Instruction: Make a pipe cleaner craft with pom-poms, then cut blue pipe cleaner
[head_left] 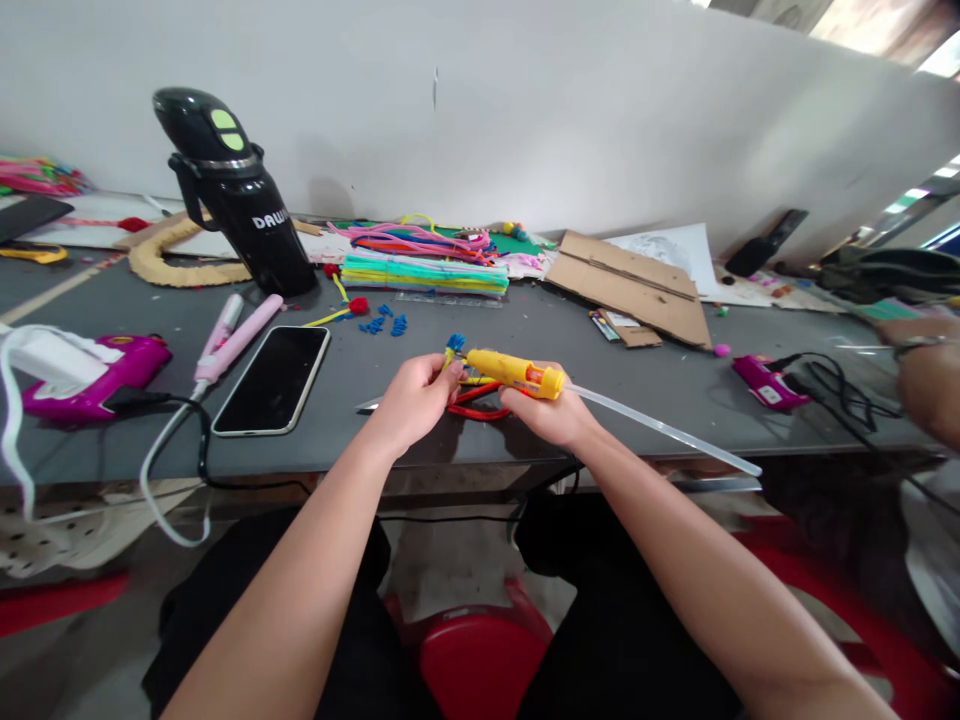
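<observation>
Left fingers [449, 379] pinched on blue-yellow piece [454, 343] | right fingers [517, 402] curled round glue gun [504, 369]

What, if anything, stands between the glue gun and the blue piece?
Nothing visible. The glue gun, in the right hand, has its tip right beside the blue piece in the left hand; whether they touch is unclear. The scissors lie beneath, not between them.

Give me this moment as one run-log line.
Left hand: pinching blue-and-yellow pipe-cleaner piece | Right hand: holding yellow hot-glue gun, tip close to piece | Nearby: orange-handled scissors, smartphone
</observation>
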